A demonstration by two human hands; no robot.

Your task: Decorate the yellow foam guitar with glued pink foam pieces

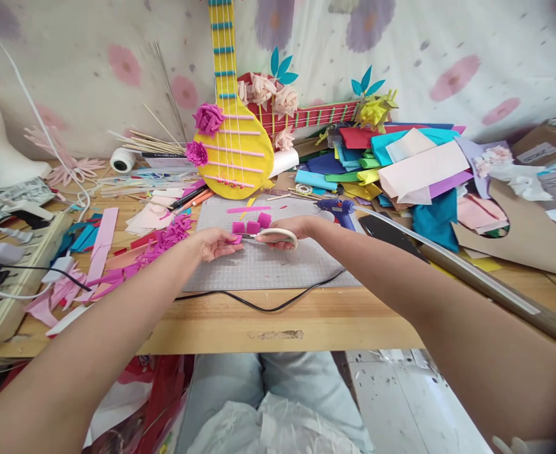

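My right hand [284,234] is closed round the pale handles of a pair of scissors [278,236], whose blades point left. Between the thumb and fingers of my left hand [218,244] is a small magenta piece of paper [236,239], with the blade tips at it. Just beyond the blades, several small magenta paper squares [253,227] lie on the grey cutting mat [278,271]. A longer magenta strip [248,209] rests farther back on the mat.
A blue glue gun [337,211] stands right of the mat, its black cord [268,309] looping across the table front. Behind is a yellow paper lute [237,157] with flowers. Magenta scraps [164,243] and a power strip [17,277] lie left; coloured paper [419,161] is piled right.
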